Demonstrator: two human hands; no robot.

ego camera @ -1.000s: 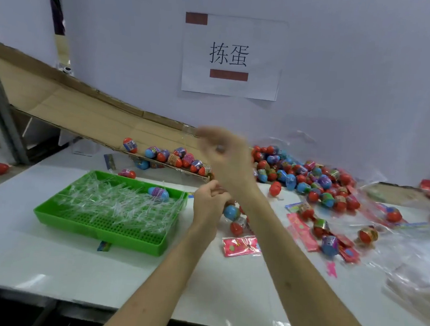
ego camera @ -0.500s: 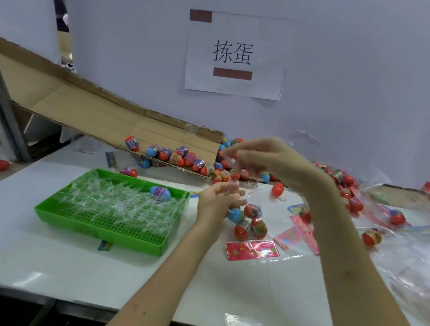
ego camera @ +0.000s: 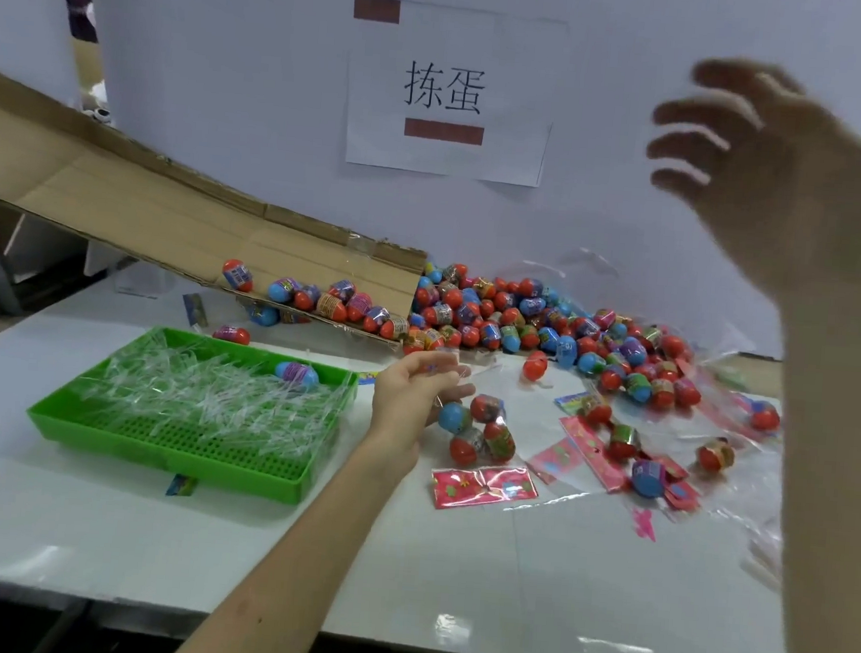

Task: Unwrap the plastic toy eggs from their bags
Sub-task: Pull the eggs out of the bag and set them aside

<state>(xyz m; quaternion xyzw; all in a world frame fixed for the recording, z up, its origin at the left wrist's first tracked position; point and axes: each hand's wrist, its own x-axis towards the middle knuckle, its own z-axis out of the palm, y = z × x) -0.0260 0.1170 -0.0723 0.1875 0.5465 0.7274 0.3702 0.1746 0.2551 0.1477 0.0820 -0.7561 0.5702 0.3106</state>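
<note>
Change since half a second ago: right hand [ego camera: 783,199] is up from beside the left to high at the right, blurred, fingers spread wide, nothing visible in them
Left hand [ego camera: 412,397]: centre, fingers curled, pinching the top of a clear bag [ego camera: 494,415]
Eggs [ego camera: 479,428]: four, clustered in that bag just right of the left hand; resting on the table [ego camera: 552,583] or hanging, cannot tell
Pile [ego camera: 547,325]: loose eggs, far, right of centre
Tray [ego camera: 176,453]: green, left, full of clear strips
Step in hand, as judged: opening the bag. Keep the pinch firm, tear near the top, and empty it low so no eggs roll off
</note>
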